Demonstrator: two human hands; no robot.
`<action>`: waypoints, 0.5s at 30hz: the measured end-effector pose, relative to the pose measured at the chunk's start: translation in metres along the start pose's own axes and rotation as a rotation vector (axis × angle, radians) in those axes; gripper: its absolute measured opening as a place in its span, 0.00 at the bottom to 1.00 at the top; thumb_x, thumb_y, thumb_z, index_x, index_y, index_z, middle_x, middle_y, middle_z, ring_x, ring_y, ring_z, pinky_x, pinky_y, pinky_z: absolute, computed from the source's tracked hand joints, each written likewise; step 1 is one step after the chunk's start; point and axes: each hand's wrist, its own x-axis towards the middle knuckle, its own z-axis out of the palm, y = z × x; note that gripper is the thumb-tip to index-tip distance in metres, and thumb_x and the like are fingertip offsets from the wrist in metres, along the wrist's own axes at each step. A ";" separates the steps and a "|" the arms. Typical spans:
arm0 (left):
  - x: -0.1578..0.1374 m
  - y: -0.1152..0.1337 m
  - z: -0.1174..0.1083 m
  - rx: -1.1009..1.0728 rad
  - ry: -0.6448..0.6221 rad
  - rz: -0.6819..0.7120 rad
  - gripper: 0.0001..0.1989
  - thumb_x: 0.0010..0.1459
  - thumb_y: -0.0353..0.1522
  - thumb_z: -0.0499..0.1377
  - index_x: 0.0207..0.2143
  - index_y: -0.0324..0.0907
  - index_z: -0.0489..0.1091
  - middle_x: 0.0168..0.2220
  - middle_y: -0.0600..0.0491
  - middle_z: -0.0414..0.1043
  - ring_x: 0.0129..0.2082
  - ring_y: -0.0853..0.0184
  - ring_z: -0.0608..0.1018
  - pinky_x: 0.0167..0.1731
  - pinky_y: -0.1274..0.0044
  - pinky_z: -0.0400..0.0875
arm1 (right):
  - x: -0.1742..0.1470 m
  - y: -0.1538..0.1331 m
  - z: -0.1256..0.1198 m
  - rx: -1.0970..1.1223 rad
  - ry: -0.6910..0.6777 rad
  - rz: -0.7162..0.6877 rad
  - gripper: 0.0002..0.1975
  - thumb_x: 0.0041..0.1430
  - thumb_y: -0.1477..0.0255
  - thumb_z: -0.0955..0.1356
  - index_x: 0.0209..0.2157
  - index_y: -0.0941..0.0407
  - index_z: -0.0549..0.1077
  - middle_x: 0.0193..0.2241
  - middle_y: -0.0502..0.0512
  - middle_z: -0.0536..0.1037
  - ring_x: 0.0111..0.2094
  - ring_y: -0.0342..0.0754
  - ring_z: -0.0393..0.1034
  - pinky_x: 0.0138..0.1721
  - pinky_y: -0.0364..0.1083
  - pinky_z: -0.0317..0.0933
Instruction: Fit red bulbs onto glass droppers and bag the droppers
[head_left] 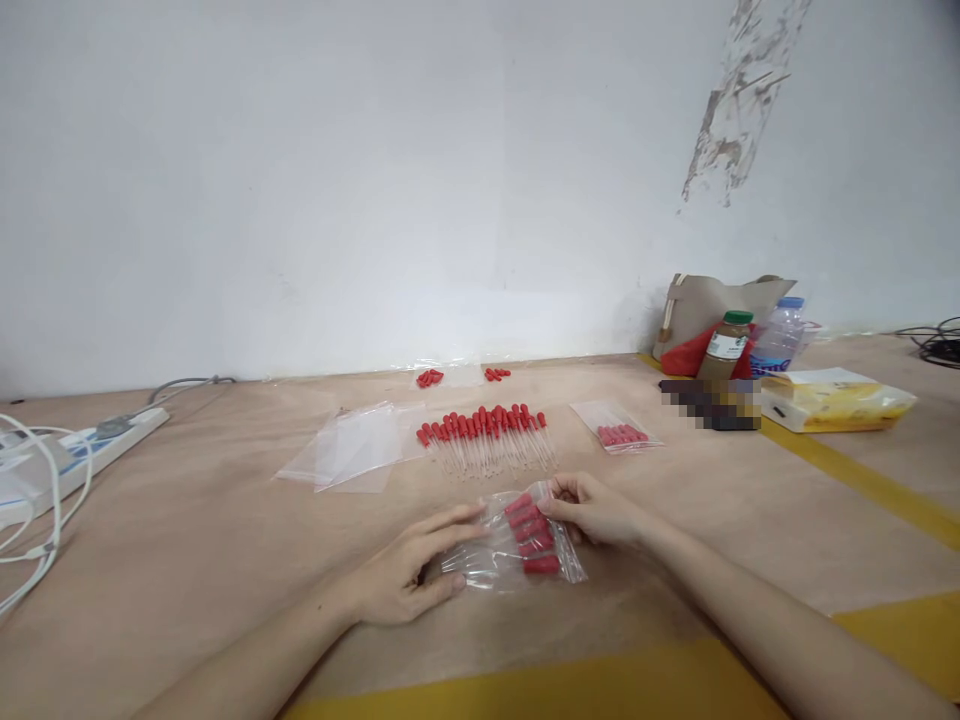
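Note:
A clear zip bag [491,560] lies on the tabletop in front of me, with several red-bulbed droppers [534,535] side by side inside, their bulbs toward the bag's zip end at right. My right hand [592,508] pinches the upper right corner of this bag between thumb and fingers. At its left end, my left hand [416,565] rests with fingers stretched out and apart, touching the plastic. Just beyond the bag is a spread pile of loose droppers [487,435], red bulbs pointing away from me. Flat clear bags [352,450] lie to the pile's left.
Another bag of droppers [619,428] lies right of the pile. Small red bulbs [430,378] on plastic sit near the wall. A power strip [112,455] with cables is at left; a tissue pack [836,400], bottle [726,345] and beige bag [712,305] stand at right.

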 end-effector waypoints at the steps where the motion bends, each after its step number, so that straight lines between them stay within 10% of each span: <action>1: 0.000 0.000 -0.001 -0.012 0.024 -0.022 0.23 0.58 0.33 0.50 0.56 0.48 0.54 0.59 0.51 0.50 0.57 0.61 0.57 0.54 0.68 0.55 | -0.003 -0.004 -0.004 0.059 -0.065 0.013 0.14 0.46 0.60 0.67 0.24 0.58 0.67 0.14 0.45 0.67 0.13 0.37 0.56 0.14 0.37 0.50; 4: -0.002 -0.009 -0.006 0.050 0.122 -0.132 0.20 0.59 0.35 0.49 0.54 0.48 0.57 0.58 0.51 0.53 0.55 0.62 0.60 0.53 0.69 0.57 | -0.009 -0.013 -0.023 0.283 -0.060 -0.034 0.13 0.47 0.62 0.68 0.29 0.58 0.69 0.23 0.49 0.73 0.19 0.39 0.65 0.21 0.38 0.60; 10: -0.017 -0.077 -0.031 0.438 0.494 -0.452 0.17 0.57 0.40 0.48 0.43 0.42 0.68 0.51 0.48 0.63 0.52 0.59 0.64 0.52 0.67 0.57 | -0.002 -0.004 -0.077 0.489 0.398 -0.155 0.10 0.47 0.67 0.67 0.32 0.56 0.70 0.32 0.55 0.76 0.28 0.47 0.71 0.28 0.45 0.67; 15: -0.034 -0.122 -0.048 0.523 0.478 -0.707 0.23 0.56 0.40 0.46 0.48 0.35 0.65 0.52 0.43 0.62 0.53 0.58 0.63 0.52 0.68 0.56 | 0.016 0.014 -0.097 0.517 0.671 -0.174 0.06 0.50 0.69 0.65 0.32 0.55 0.68 0.28 0.53 0.75 0.21 0.43 0.68 0.18 0.42 0.64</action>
